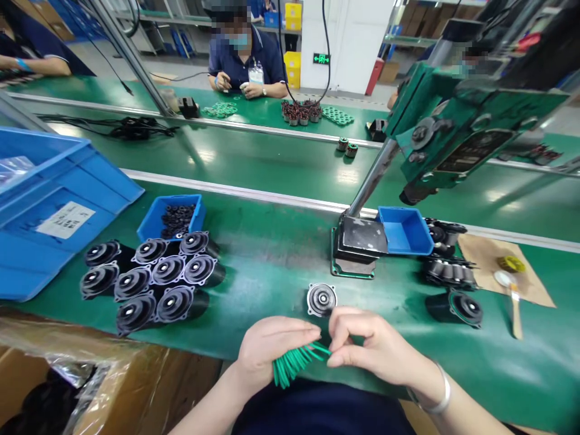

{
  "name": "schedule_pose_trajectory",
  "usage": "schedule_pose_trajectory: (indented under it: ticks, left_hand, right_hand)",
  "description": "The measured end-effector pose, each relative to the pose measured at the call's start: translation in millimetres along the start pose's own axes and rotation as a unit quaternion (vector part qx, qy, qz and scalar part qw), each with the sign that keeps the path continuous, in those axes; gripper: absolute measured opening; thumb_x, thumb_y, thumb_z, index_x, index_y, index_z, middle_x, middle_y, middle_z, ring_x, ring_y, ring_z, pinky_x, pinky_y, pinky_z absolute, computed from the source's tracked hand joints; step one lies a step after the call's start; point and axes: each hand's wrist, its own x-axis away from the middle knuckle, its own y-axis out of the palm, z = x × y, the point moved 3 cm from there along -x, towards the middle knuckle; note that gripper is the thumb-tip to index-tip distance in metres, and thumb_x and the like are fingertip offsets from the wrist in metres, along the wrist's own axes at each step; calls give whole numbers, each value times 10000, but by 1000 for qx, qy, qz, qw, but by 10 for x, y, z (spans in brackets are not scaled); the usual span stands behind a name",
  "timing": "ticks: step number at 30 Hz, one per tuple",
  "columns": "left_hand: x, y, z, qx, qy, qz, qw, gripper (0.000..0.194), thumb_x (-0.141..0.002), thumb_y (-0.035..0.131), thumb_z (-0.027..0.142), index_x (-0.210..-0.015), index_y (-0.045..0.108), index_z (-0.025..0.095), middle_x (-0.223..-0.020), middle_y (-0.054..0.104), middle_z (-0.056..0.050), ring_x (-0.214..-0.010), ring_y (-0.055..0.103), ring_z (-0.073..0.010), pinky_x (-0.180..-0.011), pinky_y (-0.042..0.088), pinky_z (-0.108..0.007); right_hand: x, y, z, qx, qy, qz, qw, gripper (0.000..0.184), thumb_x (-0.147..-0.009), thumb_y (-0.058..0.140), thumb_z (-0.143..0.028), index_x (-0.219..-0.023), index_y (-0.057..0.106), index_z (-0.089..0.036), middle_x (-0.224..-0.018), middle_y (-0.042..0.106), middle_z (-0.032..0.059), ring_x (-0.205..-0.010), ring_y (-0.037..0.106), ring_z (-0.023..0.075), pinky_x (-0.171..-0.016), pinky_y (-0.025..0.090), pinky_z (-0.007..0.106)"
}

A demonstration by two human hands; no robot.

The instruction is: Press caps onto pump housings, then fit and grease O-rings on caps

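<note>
My left hand (276,344) is closed around a fanned bundle of thin green gaskets (290,365). With thumb and forefinger, my right hand (362,341) pinches the end of one green gasket at the bundle's right side. Just beyond my hands, a black motor housing (322,299) stands on the green table with its round, flanged opening facing up. Several similar black housings (167,270) are grouped at the left. Another housing (455,307) lies tilted at the right, a thin green line showing round its rim.
A green press (435,121) stands over its black base (360,241). Blue bins (408,232) sit beside it and at left, where one holds small black parts (178,220). A brush (514,308) rests on cardboard (534,284). A co-worker (247,60) sits opposite.
</note>
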Motion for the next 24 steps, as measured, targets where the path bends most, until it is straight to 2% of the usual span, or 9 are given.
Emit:
schedule_pose_trajectory:
  ticks: [2,4,6,8,12,15,17,20,24]
  left_hand:
    - [14,-33,-24,49,-42,29,997,241,-927,604,166,-1136,719,198,-1004,778,-85,-843,754,-170,-735,628,-243]
    - [21,-109,-84,104,-84,84,987,235,-887,652,119,-1082,738,217,-984,776,-61,-850,750,-175,-790,633,-277]
    - [23,-206,-171,150,-114,144,971,215,-848,697,106,-1009,754,236,-927,762,-27,-839,743,-183,-860,629,-351]
    - [14,-260,-273,175,-141,160,961,151,-838,718,146,-946,767,240,-862,720,-9,-763,727,-166,-801,641,-340]
    - [-39,-143,-450,142,-177,76,971,144,-863,699,229,-989,769,232,-929,659,-40,-732,696,-138,-644,617,-238]
    - [-102,37,-518,50,-142,-1,989,268,-871,685,201,-1138,703,225,-1093,642,-79,-850,681,-147,-754,608,-268]
    - [-141,119,-540,-5,-115,-35,993,239,-873,675,163,-1109,681,199,-1087,644,-79,-927,664,-155,-827,585,-277]
    - [-173,140,-543,-40,-103,-47,993,146,-868,673,135,-1006,651,179,-1014,645,-56,-943,645,-145,-843,562,-254]
    - [-137,92,-517,-51,-120,-62,990,129,-870,680,184,-990,632,187,-1067,627,-60,-926,652,-146,-820,570,-248]
  right_hand:
    - [-17,-49,-25,-2,-18,29,999,278,-851,701,-354,-704,624,-131,-739,587,-2,-704,547,58,-682,457,169]
    - [-43,-144,-53,44,-59,101,992,233,-883,668,-310,-735,605,-140,-742,597,-3,-700,561,58,-670,462,164]
    - [-63,-247,-57,144,-105,180,967,134,-907,635,-244,-813,605,-154,-779,615,0,-734,578,60,-697,465,163]
    - [-86,-304,-7,253,-139,204,936,46,-917,614,-200,-890,608,-164,-833,628,7,-776,583,65,-737,464,170]
    - [-150,-308,212,337,-145,121,922,72,-948,564,-232,-955,600,-170,-888,626,24,-822,576,87,-764,463,201]
    - [-183,-328,332,328,-131,91,931,115,-957,550,-278,-964,596,-173,-899,621,31,-834,570,95,-759,461,210]
    - [-194,-356,373,312,-118,93,938,136,-953,558,-303,-936,586,-171,-882,615,26,-817,566,90,-738,458,201]
    - [-169,-362,391,297,-106,94,944,177,-935,584,-344,-906,572,-170,-854,605,15,-780,561,81,-708,454,191]
    - [-71,-287,393,291,-85,87,949,326,-872,659,-424,-1053,546,-177,-969,585,42,-867,557,107,-767,488,221]
